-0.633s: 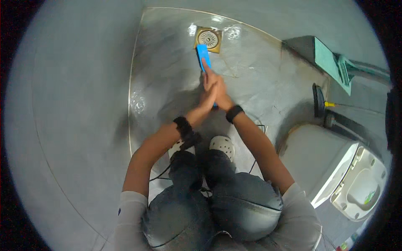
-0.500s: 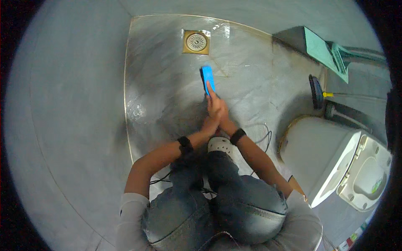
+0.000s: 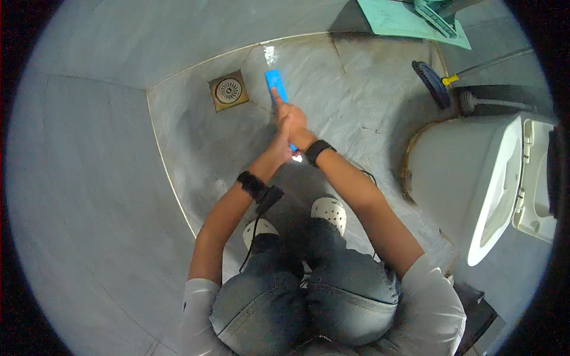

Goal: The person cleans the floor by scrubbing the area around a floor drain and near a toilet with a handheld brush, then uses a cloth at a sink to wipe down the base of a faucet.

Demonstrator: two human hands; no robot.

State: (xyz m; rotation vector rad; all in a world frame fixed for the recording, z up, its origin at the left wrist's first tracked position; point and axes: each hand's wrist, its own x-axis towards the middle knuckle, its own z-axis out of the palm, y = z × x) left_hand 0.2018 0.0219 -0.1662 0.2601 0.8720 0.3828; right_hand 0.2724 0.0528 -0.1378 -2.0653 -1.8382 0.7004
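Observation:
A long, narrow blue scrub brush [image 3: 274,80] lies against the wet grey floor, just right of the square floor drain [image 3: 228,91]. My right hand [image 3: 294,120] is closed round it, one finger stretched along its blue back. Pressed against that hand from the left, my left hand [image 3: 281,144] is closed on the rear part. A bit of blue shows below the hands; the underside of the brush is hidden.
To the right stands a white toilet [image 3: 451,160] with its lid raised. Beyond it are a dark broom head [image 3: 432,84], a grey toilet brush [image 3: 469,102] and a green dustpan [image 3: 404,21]. White perforated clogs [image 3: 328,213] are on my feet. Walls border the floor left and ahead.
Both hands have pushed the brush forward and slightly left, to beside the drain. My view has turned, so the drain sits further left and the toilet higher.

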